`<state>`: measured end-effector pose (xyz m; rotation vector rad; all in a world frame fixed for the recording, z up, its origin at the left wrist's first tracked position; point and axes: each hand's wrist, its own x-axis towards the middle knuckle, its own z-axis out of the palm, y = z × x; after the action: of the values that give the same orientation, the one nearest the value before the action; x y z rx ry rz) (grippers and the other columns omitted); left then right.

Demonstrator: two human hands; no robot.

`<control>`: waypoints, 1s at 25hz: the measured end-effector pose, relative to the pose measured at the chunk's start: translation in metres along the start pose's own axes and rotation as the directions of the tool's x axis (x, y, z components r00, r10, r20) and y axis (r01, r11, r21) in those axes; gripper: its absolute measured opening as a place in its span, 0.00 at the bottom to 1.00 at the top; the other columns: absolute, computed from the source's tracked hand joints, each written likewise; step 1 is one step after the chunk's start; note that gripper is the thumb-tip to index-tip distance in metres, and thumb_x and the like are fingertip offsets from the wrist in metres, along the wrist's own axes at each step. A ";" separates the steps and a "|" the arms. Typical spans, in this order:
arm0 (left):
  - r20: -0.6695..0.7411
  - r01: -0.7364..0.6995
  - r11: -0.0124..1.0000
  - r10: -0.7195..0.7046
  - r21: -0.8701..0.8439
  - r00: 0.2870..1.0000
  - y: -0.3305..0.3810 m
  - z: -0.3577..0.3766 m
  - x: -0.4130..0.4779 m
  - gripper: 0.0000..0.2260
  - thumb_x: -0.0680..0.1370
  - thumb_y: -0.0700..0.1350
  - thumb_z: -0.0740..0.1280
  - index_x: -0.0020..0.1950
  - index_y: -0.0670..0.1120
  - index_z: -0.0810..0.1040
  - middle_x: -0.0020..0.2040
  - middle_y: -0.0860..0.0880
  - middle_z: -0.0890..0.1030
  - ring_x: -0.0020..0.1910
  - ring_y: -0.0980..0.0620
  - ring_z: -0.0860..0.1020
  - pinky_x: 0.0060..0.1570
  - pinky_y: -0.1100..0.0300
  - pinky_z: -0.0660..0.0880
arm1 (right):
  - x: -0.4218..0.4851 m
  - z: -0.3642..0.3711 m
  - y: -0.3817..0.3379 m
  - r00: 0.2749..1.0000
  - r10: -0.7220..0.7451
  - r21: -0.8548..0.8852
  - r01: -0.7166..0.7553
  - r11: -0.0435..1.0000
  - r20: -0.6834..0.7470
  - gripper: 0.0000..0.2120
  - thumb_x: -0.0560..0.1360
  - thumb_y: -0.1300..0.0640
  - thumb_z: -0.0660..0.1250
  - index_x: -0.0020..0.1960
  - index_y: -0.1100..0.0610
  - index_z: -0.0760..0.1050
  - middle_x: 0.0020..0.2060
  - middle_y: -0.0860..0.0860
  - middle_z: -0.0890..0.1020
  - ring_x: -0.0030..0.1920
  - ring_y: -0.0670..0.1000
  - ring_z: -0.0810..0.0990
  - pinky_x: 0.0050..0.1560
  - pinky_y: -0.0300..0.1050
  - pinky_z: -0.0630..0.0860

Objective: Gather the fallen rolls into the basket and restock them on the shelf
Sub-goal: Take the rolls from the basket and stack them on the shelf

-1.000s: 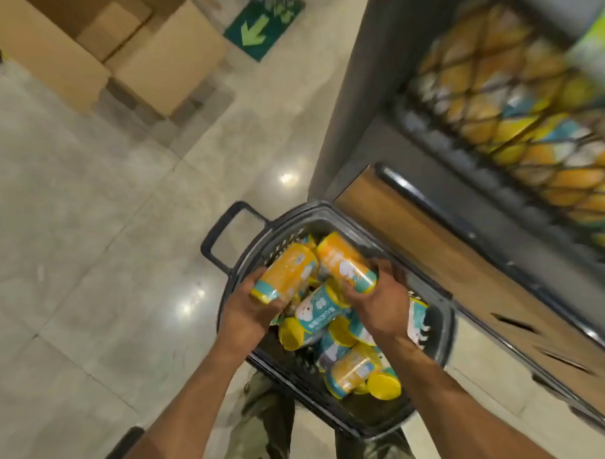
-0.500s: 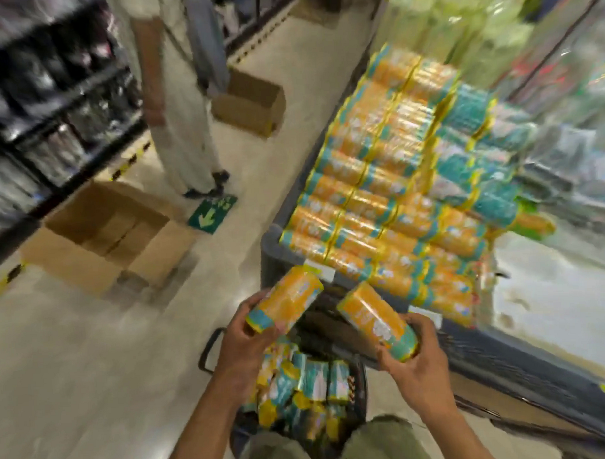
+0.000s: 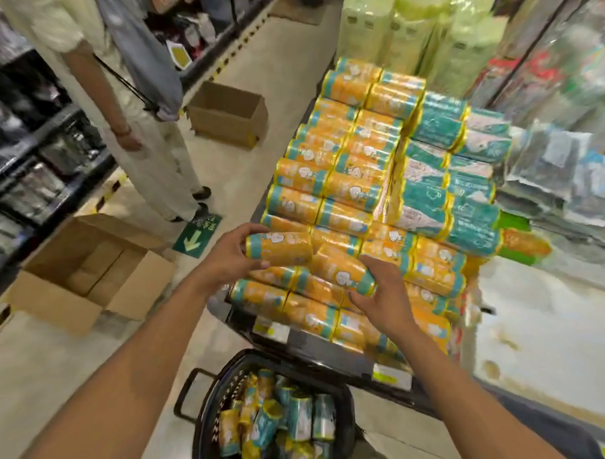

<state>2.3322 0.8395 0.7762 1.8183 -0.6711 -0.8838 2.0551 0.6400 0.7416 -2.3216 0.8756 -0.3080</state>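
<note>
The left hand (image 3: 226,261) has its fingers curled round an orange roll (image 3: 281,248) at the front left corner of the pile of rolls (image 3: 354,179) on the shelf (image 3: 315,342). The right hand (image 3: 382,297) grips a second orange roll (image 3: 342,271) just beside it, tilted on the front of the pile. Below the pile, the black basket (image 3: 211,414) sits on the floor with more rolls (image 3: 287,422) inside. Left of the pile are an open cardboard box (image 3: 86,271) and another person (image 3: 136,132).
</note>
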 end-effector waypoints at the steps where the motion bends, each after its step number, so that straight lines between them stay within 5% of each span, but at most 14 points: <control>1: -0.004 -0.011 0.996 0.012 0.086 1.000 -0.009 0.002 0.024 0.29 0.67 0.33 0.80 0.62 0.54 0.79 0.57 0.52 0.82 0.55 0.51 0.82 0.52 0.55 0.81 | 0.020 0.011 0.010 0.999 -0.029 -0.013 0.029 0.999 0.040 0.33 0.71 0.53 0.80 0.73 0.54 0.73 0.67 0.55 0.77 0.68 0.59 0.73 0.66 0.57 0.71; 4: 0.010 -0.122 0.887 0.132 0.444 0.991 -0.044 0.012 0.078 0.30 0.67 0.32 0.78 0.67 0.44 0.78 0.64 0.45 0.75 0.64 0.45 0.76 0.65 0.52 0.74 | 0.057 0.047 0.037 0.988 -0.101 -0.065 0.109 0.992 0.119 0.30 0.74 0.52 0.77 0.73 0.55 0.72 0.68 0.56 0.73 0.69 0.59 0.70 0.66 0.59 0.72; 11: 0.014 -0.154 0.671 0.210 0.726 0.978 -0.072 0.032 0.062 0.32 0.73 0.36 0.73 0.76 0.46 0.70 0.77 0.42 0.66 0.73 0.39 0.68 0.68 0.45 0.72 | 0.044 0.083 0.037 0.995 -0.092 -0.166 0.099 0.981 0.050 0.32 0.76 0.53 0.76 0.77 0.56 0.68 0.69 0.56 0.70 0.70 0.61 0.68 0.68 0.57 0.70; 17: -0.188 -0.034 0.826 0.168 0.563 0.968 -0.072 0.045 -0.031 0.27 0.77 0.50 0.71 0.75 0.52 0.68 0.73 0.52 0.70 0.71 0.49 0.68 0.68 0.47 0.72 | 0.005 0.062 0.013 0.998 -0.068 -0.174 0.070 0.982 0.016 0.34 0.78 0.48 0.71 0.78 0.57 0.64 0.74 0.58 0.68 0.75 0.62 0.65 0.73 0.62 0.67; 21: -0.190 -0.083 0.860 0.204 0.504 0.960 -0.114 0.037 -0.123 0.25 0.78 0.53 0.69 0.74 0.55 0.69 0.70 0.56 0.72 0.70 0.57 0.69 0.67 0.58 0.70 | -0.102 0.070 -0.010 0.998 -0.044 -0.102 0.038 0.994 -0.054 0.30 0.81 0.41 0.63 0.78 0.53 0.63 0.74 0.53 0.67 0.75 0.56 0.65 0.75 0.48 0.62; 25: -0.094 -0.049 0.838 0.118 0.543 0.989 -0.171 0.040 -0.209 0.24 0.78 0.51 0.71 0.73 0.48 0.73 0.70 0.48 0.75 0.70 0.50 0.71 0.69 0.60 0.66 | -0.221 0.116 -0.019 0.997 0.058 -0.078 -0.055 0.995 0.041 0.29 0.78 0.51 0.72 0.75 0.58 0.69 0.71 0.57 0.72 0.73 0.56 0.68 0.76 0.33 0.54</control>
<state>2.1882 1.0433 0.6650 2.3011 -0.9846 -0.5410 1.9466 0.8523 0.6650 -2.3602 0.9448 -0.2023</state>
